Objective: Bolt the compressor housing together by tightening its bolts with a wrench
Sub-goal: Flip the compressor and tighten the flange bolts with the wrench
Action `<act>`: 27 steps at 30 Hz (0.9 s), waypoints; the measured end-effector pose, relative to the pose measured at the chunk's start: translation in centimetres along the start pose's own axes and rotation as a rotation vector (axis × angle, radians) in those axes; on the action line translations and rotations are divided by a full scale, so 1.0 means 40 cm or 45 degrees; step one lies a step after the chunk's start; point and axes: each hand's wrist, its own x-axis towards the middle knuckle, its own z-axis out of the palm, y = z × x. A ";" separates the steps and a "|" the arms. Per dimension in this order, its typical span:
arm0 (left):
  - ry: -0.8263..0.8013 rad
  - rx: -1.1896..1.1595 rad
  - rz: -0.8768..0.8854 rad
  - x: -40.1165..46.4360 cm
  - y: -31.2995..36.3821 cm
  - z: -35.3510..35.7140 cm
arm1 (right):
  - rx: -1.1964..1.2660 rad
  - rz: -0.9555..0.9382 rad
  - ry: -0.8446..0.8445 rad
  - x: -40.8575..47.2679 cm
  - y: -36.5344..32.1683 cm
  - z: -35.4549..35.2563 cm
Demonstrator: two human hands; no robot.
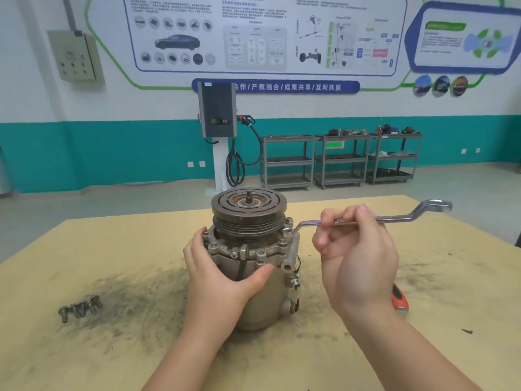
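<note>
At frame centre the compressor housing (pixel 255 277) is standing upright, the left hand (pixel 222 273) wrapping around it while the right hand (pixel 356 249) is gripping the wrench (pixel 394 218) set on a right-side flange bolt (pixel 288 221).

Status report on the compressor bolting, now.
Left hand braces compressor housing. Right hand grips wrench, ring end at a right-side flange bolt. Loose bolts lie left, nothing obstructing.
</note>
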 end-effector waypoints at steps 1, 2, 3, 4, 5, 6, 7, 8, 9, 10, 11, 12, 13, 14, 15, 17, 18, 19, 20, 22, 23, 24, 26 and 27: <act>0.007 0.002 0.004 0.000 -0.001 0.000 | 0.063 0.136 0.041 0.014 0.003 -0.005; 0.011 0.000 0.008 0.000 -0.001 0.001 | 0.109 0.250 0.062 0.029 0.005 -0.010; 0.013 -0.003 0.009 -0.001 0.000 0.002 | 0.140 0.341 0.067 0.043 0.006 -0.016; 0.015 -0.009 0.010 -0.001 0.001 0.002 | 0.159 0.417 0.055 0.056 0.007 -0.019; 0.014 -0.015 0.007 -0.001 0.003 0.002 | 0.165 0.478 0.034 0.068 0.007 -0.021; 0.009 -0.016 0.002 -0.002 0.004 0.001 | 0.168 0.524 0.013 0.076 0.006 -0.023; 0.004 -0.015 -0.003 -0.003 0.004 0.000 | 0.166 0.551 -0.005 0.081 0.005 -0.026; -0.001 -0.013 -0.009 -0.004 0.004 -0.001 | 0.167 0.553 -0.021 0.081 0.004 -0.030; -0.003 -0.012 -0.017 -0.004 0.003 -0.002 | 0.162 0.521 -0.035 0.073 0.005 -0.034; -0.006 -0.012 -0.025 -0.004 0.002 -0.002 | 0.148 0.445 -0.048 0.057 0.008 -0.040; -0.009 -0.013 -0.031 -0.004 0.001 -0.001 | 0.140 0.330 -0.066 0.036 0.013 -0.045; -0.009 -0.013 -0.033 -0.004 -0.001 -0.001 | 0.130 0.200 -0.094 0.013 0.022 -0.049; -0.005 -0.009 -0.026 -0.004 -0.003 0.001 | 0.101 0.075 -0.121 -0.012 0.032 -0.051; 0.001 0.000 -0.014 -0.004 -0.006 0.001 | 0.041 -0.049 -0.143 -0.033 0.043 -0.048; 0.007 0.009 -0.004 -0.003 -0.008 0.002 | -0.067 -0.192 -0.158 -0.054 0.056 -0.044; 0.020 0.012 0.012 -0.001 -0.008 0.002 | -0.503 -0.546 -0.280 -0.089 0.078 -0.034; 0.029 0.001 0.011 -0.002 -0.005 0.004 | -0.767 -0.727 -0.430 -0.103 0.088 -0.031; 0.041 -0.018 0.002 -0.002 -0.004 0.006 | -0.979 -0.881 -0.587 -0.114 0.100 -0.029; 0.060 -0.049 -0.013 -0.003 -0.002 0.008 | -1.116 -0.965 -0.693 -0.122 0.106 -0.025; 0.075 -0.094 -0.033 -0.006 -0.001 0.009 | -1.142 -1.011 -0.738 -0.117 0.094 -0.016; 0.056 -0.071 -0.020 -0.005 -0.001 0.007 | -1.054 -1.003 -0.694 -0.110 0.081 -0.011; 0.028 -0.031 -0.003 -0.006 -0.003 0.004 | -0.893 -0.953 -0.619 -0.099 0.063 -0.005; -0.001 0.013 0.002 -0.004 -0.003 -0.002 | -0.488 -0.683 -0.417 -0.076 0.023 0.004; -0.011 0.014 -0.003 -0.004 -0.002 -0.003 | -0.296 -0.501 -0.313 -0.059 0.007 0.005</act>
